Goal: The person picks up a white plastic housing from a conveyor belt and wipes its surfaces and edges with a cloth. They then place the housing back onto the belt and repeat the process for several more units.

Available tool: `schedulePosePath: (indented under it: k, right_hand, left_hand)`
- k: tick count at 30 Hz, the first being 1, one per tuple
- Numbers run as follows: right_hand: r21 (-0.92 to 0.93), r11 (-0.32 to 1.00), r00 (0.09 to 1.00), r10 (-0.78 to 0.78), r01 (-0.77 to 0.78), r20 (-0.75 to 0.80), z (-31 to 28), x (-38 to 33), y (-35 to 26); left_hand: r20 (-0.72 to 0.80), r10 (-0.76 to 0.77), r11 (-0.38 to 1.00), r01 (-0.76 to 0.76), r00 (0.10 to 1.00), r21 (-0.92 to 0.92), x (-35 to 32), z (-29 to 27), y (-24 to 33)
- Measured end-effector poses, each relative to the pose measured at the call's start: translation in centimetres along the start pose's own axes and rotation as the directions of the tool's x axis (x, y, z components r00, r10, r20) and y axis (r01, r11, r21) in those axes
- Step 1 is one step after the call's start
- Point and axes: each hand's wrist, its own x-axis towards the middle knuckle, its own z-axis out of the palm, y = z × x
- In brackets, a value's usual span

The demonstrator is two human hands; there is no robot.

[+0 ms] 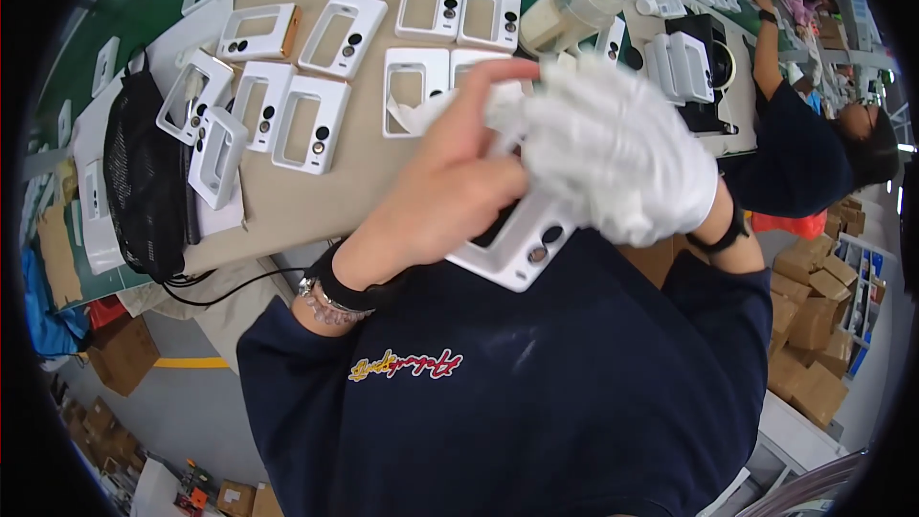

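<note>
left hand [450, 187]: bare, raised close in front of the chest, forearm coming up from lower left, wrist bent inward. Index finger stretched up and right toward the glove, other fingers curled round the white panel, gripping its upper left side.
left wrist: black band plus a beaded bracelet [324, 304] just below it.
right hand [617, 153]: in a white cloth glove, forearm entering from the right, wrist cocked, palm facing down over the panel. Fingers bunched and closed on the panel's upper edge; a loose bit of white cloth sticks out past the left index finger. Exact finger contact hidden by the glove folds.
right wrist: black strap [725, 233].
white panel [522, 249]: flat white plastic faceplate with a dark rectangular opening and 2 small round holes at the lower end, held tilted between both hands, above the dark navy sweatshirt [536, 393], off the desk.
desk [373, 172]: tan surface ahead, carrying about 10 more white faceplates [311, 123] of the same kind laid in rows, some leaning on each other at left.
black mesh bag [144, 177]: at the desk's left edge, cable trailing off it.
co-worker [804, 153]: dark top, upper right, one arm reaching up to things on a neighbouring desk.
cardboard boxes [814, 325]: stacked on the floor at right.
</note>
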Motion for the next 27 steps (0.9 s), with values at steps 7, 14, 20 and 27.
schedulePosePath:
  k: [7, 14, 20, 27]
  right_hand:
    - [0.551, 0.672, 0.774, 0.629, -0.495, -0.071, -0.1, -4.1, -1.9]
    - [0.711, 0.610, 0.732, 0.651, -0.348, -0.200, 4.2, 1.1, -0.6]
    - [0.987, 0.128, 0.051, 0.991, -0.094, -0.124, 10.1, 3.5, -3.8]
    - [0.987, 0.056, -0.166, 0.986, 0.151, -0.031, 12.7, 6.0, -4.1]
  left_hand:
    - [-0.136, 0.131, 0.990, -0.122, 0.982, 0.074, 0.6, 0.3, 0.0]
    - [-0.188, 0.405, 0.903, -0.359, 0.895, 0.238, 1.2, 2.2, -0.1]
    - [-0.308, 0.672, 0.736, -0.563, 0.674, 0.377, 3.3, 1.4, -1.7]
    - [-0.462, 0.707, 0.704, -0.596, 0.535, 0.387, 6.1, 0.3, -3.1]
